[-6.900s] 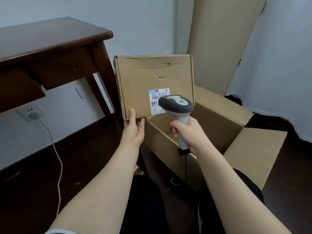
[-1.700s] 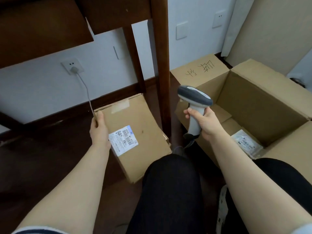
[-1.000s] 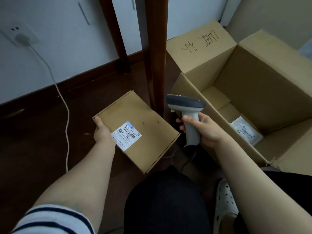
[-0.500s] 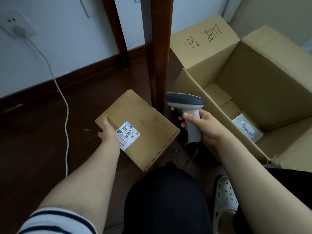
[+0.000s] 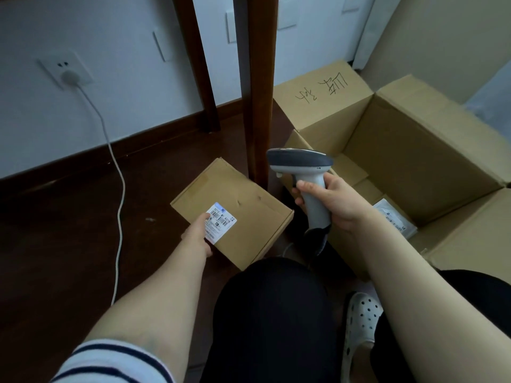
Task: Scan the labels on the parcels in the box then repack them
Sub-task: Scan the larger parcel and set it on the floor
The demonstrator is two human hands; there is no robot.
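Note:
A flat brown parcel (image 5: 243,200) lies on the dark floor beside a wooden table leg, its white barcode label (image 5: 221,221) facing up. My left hand (image 5: 197,236) rests on the parcel's near left edge, fingertips touching the label. My right hand (image 5: 333,205) grips the handle of a grey barcode scanner (image 5: 301,161), held upright between the parcel and the big open cardboard box (image 5: 414,161) on the right. At the bottom of that box lies another parcel with a white label (image 5: 395,219), partly hidden by my right forearm.
The table leg (image 5: 258,92) stands just behind the flat parcel, a second leg (image 5: 199,64) nearer the wall. A white cable (image 5: 119,194) runs from a wall socket (image 5: 66,74) across the floor on the left. My knee and a white shoe (image 5: 359,319) are close below.
The flat parcel has gone from upright in front of the scanner down to the floor left of the box. My left hand has slid from its left edge to the label.

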